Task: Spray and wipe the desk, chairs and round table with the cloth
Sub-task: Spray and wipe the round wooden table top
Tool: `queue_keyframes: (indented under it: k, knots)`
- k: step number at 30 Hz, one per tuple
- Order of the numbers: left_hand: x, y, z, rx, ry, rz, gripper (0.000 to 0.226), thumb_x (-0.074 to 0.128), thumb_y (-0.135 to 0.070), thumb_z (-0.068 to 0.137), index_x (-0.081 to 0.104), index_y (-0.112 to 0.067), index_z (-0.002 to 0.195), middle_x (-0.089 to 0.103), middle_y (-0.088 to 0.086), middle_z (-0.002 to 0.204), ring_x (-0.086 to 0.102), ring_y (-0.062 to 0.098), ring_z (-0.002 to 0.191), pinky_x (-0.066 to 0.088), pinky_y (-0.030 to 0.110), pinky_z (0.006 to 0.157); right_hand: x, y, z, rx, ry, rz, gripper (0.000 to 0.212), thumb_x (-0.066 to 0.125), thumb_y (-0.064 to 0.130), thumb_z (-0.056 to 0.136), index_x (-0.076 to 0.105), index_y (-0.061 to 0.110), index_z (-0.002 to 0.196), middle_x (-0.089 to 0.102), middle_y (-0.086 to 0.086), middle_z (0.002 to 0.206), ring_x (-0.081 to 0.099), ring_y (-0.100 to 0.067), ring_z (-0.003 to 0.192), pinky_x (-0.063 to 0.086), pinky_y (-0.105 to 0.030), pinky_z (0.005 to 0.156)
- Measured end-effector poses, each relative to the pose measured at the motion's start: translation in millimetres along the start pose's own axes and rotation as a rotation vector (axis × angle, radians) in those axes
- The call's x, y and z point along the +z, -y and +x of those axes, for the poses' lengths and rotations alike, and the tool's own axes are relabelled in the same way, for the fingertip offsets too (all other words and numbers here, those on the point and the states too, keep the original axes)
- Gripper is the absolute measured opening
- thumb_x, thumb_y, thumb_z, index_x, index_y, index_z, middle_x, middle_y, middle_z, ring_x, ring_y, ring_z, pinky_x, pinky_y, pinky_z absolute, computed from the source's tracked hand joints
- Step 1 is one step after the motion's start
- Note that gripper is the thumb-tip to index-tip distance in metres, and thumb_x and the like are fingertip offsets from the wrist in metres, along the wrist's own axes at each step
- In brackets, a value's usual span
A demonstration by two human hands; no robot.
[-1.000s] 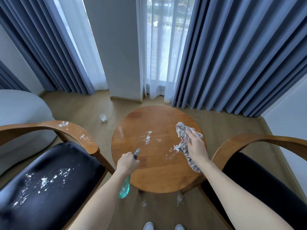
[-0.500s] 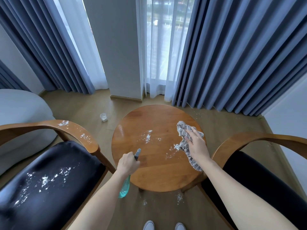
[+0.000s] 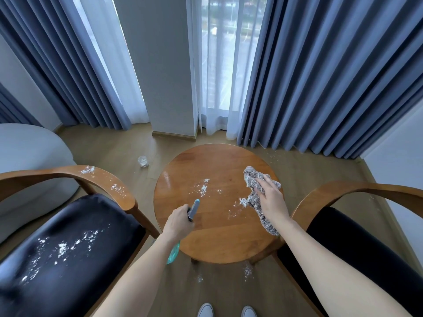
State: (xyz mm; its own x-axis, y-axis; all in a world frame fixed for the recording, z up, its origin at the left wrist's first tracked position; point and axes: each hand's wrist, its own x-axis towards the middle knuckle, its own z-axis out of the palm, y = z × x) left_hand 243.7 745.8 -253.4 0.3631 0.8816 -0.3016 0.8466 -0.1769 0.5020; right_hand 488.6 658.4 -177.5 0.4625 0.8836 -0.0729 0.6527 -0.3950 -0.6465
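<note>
A round wooden table (image 3: 206,243) stands between two armchairs, with white powder (image 3: 202,187) scattered on its top. My right hand (image 3: 271,201) presses a grey knitted cloth (image 3: 253,183) flat on the right side of the tabletop, fingers spread. My left hand (image 3: 179,221) grips a teal spray bottle (image 3: 193,209) over the table's left front edge, its nozzle pointing at the tabletop. The left chair (image 3: 68,236) has a black seat and a wooden armrest, both speckled with white powder. The right chair (image 3: 366,236) has a black seat with no powder in sight.
A small glass (image 3: 143,161) stands on the wooden floor left of the table. Powder (image 3: 247,269) lies on the floor under the table's front edge. Blue curtains (image 3: 320,76) and a grey pillar (image 3: 160,65) close the far side. A white rounded seat (image 3: 27,161) sits at left.
My right hand has kept the cloth at nearly the same spot on the right of the tabletop. My left hand and the bottle have barely moved.
</note>
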Motion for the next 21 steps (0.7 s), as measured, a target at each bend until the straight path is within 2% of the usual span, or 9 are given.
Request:
queue_keyframes:
  k: [4,12,16,21]
  knots:
    - [2.9,2.8,-0.8,-0.027,-0.034,0.001,0.013,0.057,-0.017,0.081,0.048,-0.011,0.073,0.055,0.005,0.070,0.043,0.017,0.055,0.038,0.028,0.052,-0.6,-0.8,-1.6,0.006,-0.006,0.009,0.041,0.044,0.015,0.100,0.043,0.015,0.142,0.023,-0.005,0.156,0.018,-0.019,0.145,0.023,-0.035,0.113]
    - [4.7,-3.7,-3.6,-0.011,-0.027,-0.048,0.022,0.058,-0.010,0.081,0.039,-0.018,0.070,0.047,0.000,0.069,0.038,0.014,0.057,0.029,0.023,0.050,-2.1,-3.8,-4.5,0.020,-0.007,-0.004,0.042,0.044,0.017,0.101,0.042,0.016,0.142,0.023,-0.004,0.156,0.019,-0.019,0.145,0.025,-0.036,0.112]
    - [4.0,-1.4,-3.6,-0.058,-0.019,-0.046,0.015,0.057,-0.016,0.082,0.047,-0.012,0.071,0.054,0.004,0.069,0.043,0.016,0.055,0.039,0.030,0.051,-1.1,-3.8,-4.8,0.018,-0.010,-0.008,0.042,0.044,0.017,0.100,0.042,0.016,0.142,0.023,-0.004,0.156,0.019,-0.019,0.144,0.025,-0.036,0.112]
    - [4.8,-2.1,-6.0,-0.111,-0.008,-0.046,0.022,0.055,-0.017,0.085,0.040,-0.016,0.069,0.050,0.002,0.068,0.042,0.015,0.055,0.033,0.024,0.049,-1.1,-5.7,-6.3,0.020,-0.018,0.002,0.042,0.044,0.014,0.100,0.042,0.016,0.142,0.023,-0.005,0.157,0.018,-0.018,0.145,0.025,-0.033,0.112]
